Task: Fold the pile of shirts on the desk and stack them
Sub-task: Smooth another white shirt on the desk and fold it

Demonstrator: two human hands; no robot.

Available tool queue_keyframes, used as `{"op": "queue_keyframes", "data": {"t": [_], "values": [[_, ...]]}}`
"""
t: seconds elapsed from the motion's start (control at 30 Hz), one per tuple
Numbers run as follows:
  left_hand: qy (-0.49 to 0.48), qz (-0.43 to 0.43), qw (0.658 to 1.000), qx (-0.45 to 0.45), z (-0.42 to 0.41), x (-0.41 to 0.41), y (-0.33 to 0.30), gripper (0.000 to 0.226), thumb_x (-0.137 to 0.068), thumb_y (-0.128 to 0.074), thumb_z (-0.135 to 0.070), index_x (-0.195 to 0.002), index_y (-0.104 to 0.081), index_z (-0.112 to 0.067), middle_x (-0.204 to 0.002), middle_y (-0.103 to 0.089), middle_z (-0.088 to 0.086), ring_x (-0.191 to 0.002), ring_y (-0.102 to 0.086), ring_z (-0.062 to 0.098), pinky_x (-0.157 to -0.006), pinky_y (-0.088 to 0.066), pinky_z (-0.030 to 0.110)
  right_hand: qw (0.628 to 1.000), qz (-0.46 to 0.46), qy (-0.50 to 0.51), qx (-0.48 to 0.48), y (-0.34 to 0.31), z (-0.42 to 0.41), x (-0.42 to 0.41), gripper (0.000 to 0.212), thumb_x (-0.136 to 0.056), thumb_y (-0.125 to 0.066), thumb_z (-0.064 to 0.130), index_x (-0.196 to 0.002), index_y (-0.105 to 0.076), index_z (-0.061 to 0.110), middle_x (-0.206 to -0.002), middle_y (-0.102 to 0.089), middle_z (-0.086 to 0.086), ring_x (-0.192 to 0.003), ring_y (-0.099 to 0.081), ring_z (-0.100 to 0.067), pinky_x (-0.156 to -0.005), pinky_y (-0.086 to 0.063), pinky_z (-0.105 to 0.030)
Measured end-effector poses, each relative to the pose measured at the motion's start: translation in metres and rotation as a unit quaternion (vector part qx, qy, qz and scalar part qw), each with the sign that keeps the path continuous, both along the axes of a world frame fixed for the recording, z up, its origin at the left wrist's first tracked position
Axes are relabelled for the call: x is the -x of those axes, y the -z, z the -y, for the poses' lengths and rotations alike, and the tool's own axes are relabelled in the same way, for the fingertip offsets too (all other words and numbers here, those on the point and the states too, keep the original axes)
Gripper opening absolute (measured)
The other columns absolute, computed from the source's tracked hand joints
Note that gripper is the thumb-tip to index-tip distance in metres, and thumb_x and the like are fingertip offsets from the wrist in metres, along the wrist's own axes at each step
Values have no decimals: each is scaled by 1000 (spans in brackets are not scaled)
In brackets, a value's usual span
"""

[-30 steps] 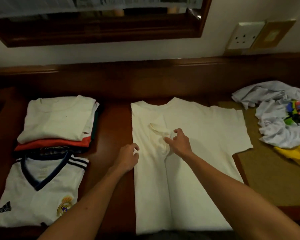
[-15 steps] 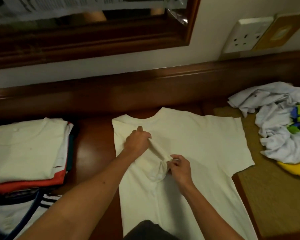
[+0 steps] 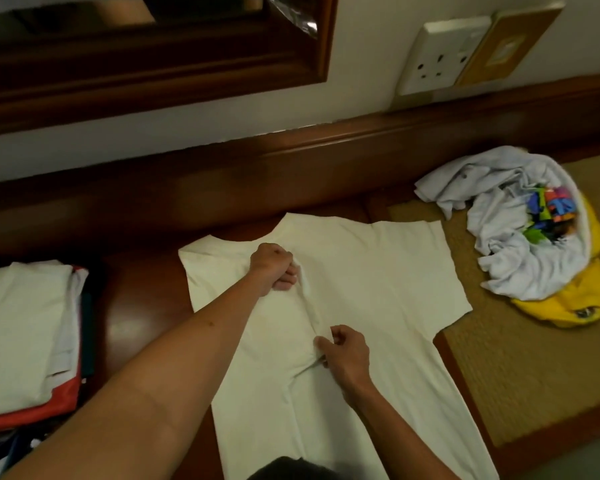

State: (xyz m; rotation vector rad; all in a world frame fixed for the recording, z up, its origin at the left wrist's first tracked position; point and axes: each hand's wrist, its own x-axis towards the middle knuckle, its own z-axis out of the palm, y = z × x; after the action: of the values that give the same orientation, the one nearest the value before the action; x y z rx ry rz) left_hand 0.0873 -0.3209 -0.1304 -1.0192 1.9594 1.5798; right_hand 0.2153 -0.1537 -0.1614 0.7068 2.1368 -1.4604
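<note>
We see a cream shirt [image 3: 361, 289] spread flat mid-desk [image 3: 136, 306], reaching the near edge. Left hand [image 3: 274, 270] pinches cloth near the collar; right hand [image 3: 343, 351] pinches a fold at mid-chest. Folded stack [image 3: 25, 334] at the left edge; unfolded pile [image 3: 520, 244] near the right edge.

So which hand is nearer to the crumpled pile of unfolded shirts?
Right. The right hand pinches the cream shirt at mid-chest, closer to the unfolded pile on the far right. The left hand grips the fabric near the collar, farther left.
</note>
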Motion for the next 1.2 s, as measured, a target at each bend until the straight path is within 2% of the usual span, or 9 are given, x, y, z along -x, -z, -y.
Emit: {"op": "queue_keyframes", "data": {"t": [0.07,0.17,0.33,0.43,0.63,0.77,0.87,1.03,1.2], "values": [[6,1,1000,0,-1,3,0,20,-85,-57,-20,-86,-67,-2,-72,-70,12,-55,-68,23,-56,-59,34,997,-47,-34,-53,-2,0,-5,9,-80,-69,16,-76,-64,10,-64,-56,3,-56,-49,-12,-58,-46,-34],[50,-10,999,20,-3,4,-5,28,-81,-66,-34,-79,-67,-6,-72,-72,11,-54,-66,21,-55,-59,31,975,-163,-124,-85,-13,10,-20,5,-89,-64,15,-90,-67,18,-71,-58,8,-61,-50,-6,-60,-41,-20],[42,-38,998,31,20,-4,-10,7,-78,-69,-13,-80,-62,-13,-83,-64,8,-64,-60,19,-56,-53,27,903,-274,-310,-120,-12,45,-39,31,-87,-58,13,-117,-64,16,-86,-54,1,-74,-51,-12,-64,-44,-24],[56,-35,998,0,58,-14,-19,27,-81,-64,-6,-104,-62,-20,-85,-60,5,-74,-58,17,-60,-49,26,858,-307,-389,-134,-14,67,-46,40,-87,-61,10,-126,-58,17,-93,-59,-3,-76,-56,-15,-63,-51,-22],[47,-35,998,29,128,-53,-14,26,-86,-64,-1,-106,-64,-17,-101,-64,10,-87,-61,23,-64,-52,33,785,-309,-514,-158,-13,96,-54,50,-74,-75,1,-121,-59,12,-88,-60,-5,-67,-57,-16,-52,-47,-20],[24,-30,997,72,141,-71,-4,30,-87,-49,6,-99,-65,-16,-103,-62,12,-80,-62,25,-60,-51,34,739,-318,-565,-184,-5,104,-61,48,-86,-65,3,-132,-50,9,-103,-60,-13,-82,-59,-24,-66,-55,-31],[10,-33,997,70,140,-75,-3,37,-88,-39,9,-102,-65,-15,-94,-61,10,-66,-54,20,-48,-42,22,721,-313,-583,-207,-6,107,-63,50,-90,-59,2,-137,-43,8,-114,-57,-16,-94,-57,-29,-77,-55,-36],[-10,-54,995,79,139,-73,-1,32,-88,-46,7,-93,-67,-17,-107,-64,10,-82,-62,20,-56,-46,24,678,-317,-612,-256,-6,105,-70,46,-91,-58,3,-134,-44,1,-116,-55,-20,-100,-55,-32,-86,-51,-41],[18,-64,987,146,141,-74,2,19,-81,-65,-6,-94,-65,-20,-105,-67,8,-88,-63,19,-69,-49,25,693,-334,-593,-237,3,101,-77,53,-70,-84,27,-119,-65,16,-86,-69,-1,-69,-63,-14,-59,-55,-25]]}}
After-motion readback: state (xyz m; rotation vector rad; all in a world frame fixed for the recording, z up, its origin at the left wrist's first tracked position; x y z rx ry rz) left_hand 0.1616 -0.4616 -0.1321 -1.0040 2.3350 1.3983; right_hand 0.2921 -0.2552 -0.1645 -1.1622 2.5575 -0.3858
